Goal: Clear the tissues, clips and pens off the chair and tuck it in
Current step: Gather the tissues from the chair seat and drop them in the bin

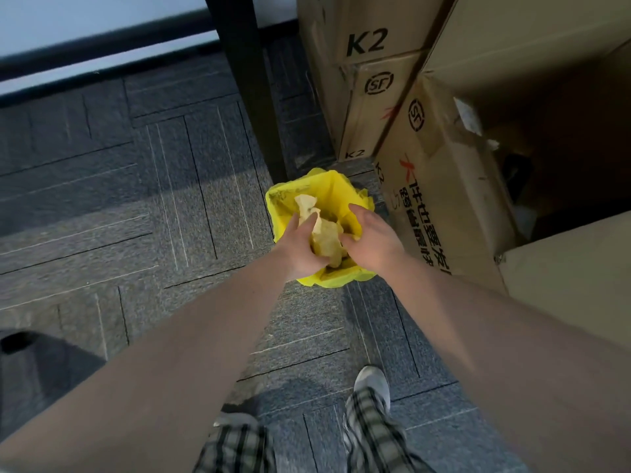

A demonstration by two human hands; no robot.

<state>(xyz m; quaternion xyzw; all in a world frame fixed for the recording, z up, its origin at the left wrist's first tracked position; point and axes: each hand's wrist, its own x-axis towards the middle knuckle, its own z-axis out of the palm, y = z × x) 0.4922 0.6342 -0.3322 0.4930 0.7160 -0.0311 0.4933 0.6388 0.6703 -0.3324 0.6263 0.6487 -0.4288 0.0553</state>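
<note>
Yellow bin liner [336, 186], grey striped carpet [136, 206]

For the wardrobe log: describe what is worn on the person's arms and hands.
Nothing is worn on either: left hand and right hand are bare, without gloves, and no rings or watch are visible. Both forearms are uncovered as far as the view shows, with no sleeve visible.

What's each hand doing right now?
Left hand: closed on the crumpled tissues, over the yellow-lined bin.
Right hand: fingers curled against the same tissues.
</note>
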